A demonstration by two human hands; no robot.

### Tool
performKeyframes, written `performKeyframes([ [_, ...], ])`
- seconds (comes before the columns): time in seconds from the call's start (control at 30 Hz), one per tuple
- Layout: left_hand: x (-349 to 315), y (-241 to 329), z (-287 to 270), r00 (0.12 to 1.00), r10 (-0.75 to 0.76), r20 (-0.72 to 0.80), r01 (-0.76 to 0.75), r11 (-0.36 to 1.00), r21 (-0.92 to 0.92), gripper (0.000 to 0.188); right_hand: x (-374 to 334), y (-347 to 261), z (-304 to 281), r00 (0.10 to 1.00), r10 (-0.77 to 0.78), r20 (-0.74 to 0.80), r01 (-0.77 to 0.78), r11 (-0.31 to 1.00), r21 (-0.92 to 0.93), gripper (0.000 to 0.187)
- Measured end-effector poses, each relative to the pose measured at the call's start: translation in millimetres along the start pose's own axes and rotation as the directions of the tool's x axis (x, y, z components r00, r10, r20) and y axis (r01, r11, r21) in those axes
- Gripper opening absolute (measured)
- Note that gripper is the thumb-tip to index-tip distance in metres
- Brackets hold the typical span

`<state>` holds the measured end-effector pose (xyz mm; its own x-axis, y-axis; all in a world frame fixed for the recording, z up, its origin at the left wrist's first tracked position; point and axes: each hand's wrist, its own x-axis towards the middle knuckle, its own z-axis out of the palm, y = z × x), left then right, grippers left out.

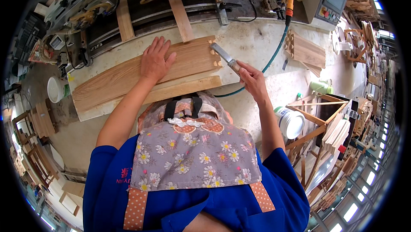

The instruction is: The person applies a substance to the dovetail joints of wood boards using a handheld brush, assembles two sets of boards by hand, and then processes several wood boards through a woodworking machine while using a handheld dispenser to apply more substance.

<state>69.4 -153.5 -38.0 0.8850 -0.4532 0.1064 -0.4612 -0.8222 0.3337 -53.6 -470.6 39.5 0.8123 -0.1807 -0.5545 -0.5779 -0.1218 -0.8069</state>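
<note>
A long wooden board (122,75) lies on the pale worktable, with notches and small light-wood pieces (216,63) along its right end. My left hand (156,59) rests flat on the board's top, fingers spread. In my right hand (251,77) is a chisel-like tool (223,55) with a flat grey blade. Its tip meets or hovers just over the notched end; I cannot tell which. A narrower wooden strip (184,87) lies along the near side of the board, close to my apron.
Behind the board stands a clamping machine with hoses and two wooden slats (180,15). A teal air hose (276,52) crosses the table to the right. Notched boards (306,52) lie at the far right. White buckets (291,122) flank me, and a wooden frame (317,116) stands right.
</note>
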Motion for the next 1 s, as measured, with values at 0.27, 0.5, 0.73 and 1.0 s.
performKeyframes([
  [0.27, 1, -2, 1, 1.000, 0.000, 0.000, 0.000, 1.000, 0.002, 0.048, 9, 2, 26, 0.999, 0.028, -0.016, -0.023, 0.970, 0.241, 0.036],
  [0.5, 0, -1, 2, 1.000, 0.002, -0.003, -0.002, 1.000, -0.008, 0.048, -4, 7, 30, 0.998, 0.036, -0.052, -0.026, 0.982, 0.186, 0.038],
  [0.73, 2, -3, 2, 1.000, -0.015, -0.010, 0.015, 0.999, -0.028, 0.048, 6, 9, 34, 0.995, 0.035, -0.090, -0.018, 0.982, 0.189, 0.036],
  [1.0, 4, -3, 0, 1.000, -0.006, -0.021, 0.005, 1.000, -0.021, 0.047, 27, 26, 59, 0.953, -0.184, -0.243, 0.210, 0.974, 0.088, 0.037],
])
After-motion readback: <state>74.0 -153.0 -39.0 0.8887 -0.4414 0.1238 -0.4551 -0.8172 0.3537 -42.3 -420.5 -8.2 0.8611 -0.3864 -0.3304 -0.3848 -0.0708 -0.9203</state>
